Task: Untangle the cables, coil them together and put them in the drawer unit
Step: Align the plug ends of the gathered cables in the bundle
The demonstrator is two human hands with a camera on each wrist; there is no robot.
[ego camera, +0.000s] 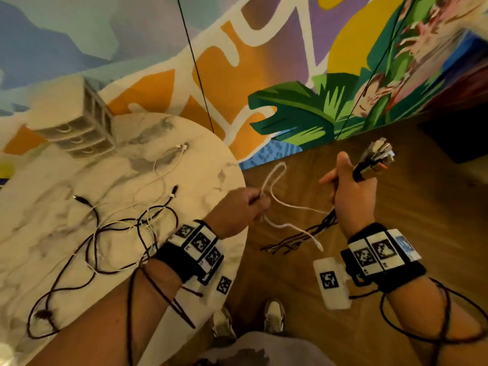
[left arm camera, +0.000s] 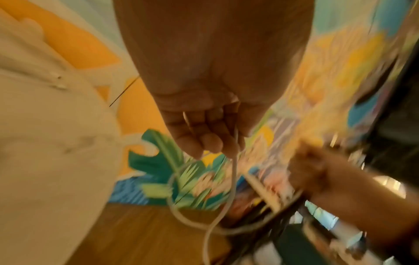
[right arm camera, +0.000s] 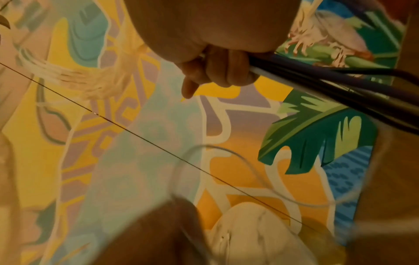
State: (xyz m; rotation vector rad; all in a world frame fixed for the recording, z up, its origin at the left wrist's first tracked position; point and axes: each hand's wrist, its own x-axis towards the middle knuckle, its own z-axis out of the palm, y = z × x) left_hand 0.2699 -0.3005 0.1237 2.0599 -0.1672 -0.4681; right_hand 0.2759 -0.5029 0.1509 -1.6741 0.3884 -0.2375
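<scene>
My left hand (ego camera: 254,203) pinches a white cable (ego camera: 277,178) that loops up past the table's edge and trails down to a plug end (ego camera: 320,247). In the left wrist view the same white cable (left arm camera: 233,181) hangs from the curled fingers (left arm camera: 204,141). My right hand (ego camera: 348,191) grips a bundle of cables (ego camera: 375,159), plugs sticking out above the fist and black strands (ego camera: 298,236) dangling below. The right wrist view shows the fist (right arm camera: 222,70) closed round dark cables (right arm camera: 340,86). More black and white cables (ego camera: 124,223) lie tangled on the marble table (ego camera: 52,196). The drawer unit (ego camera: 79,128) stands at the table's far side.
A bright mural wall (ego camera: 290,62) runs behind the table, with thin black cords (ego camera: 195,67) hanging in front of it. Wooden floor (ego camera: 396,207) lies to the right under both hands. My shoes (ego camera: 274,315) show below. Sensor bands and wires wrap both wrists.
</scene>
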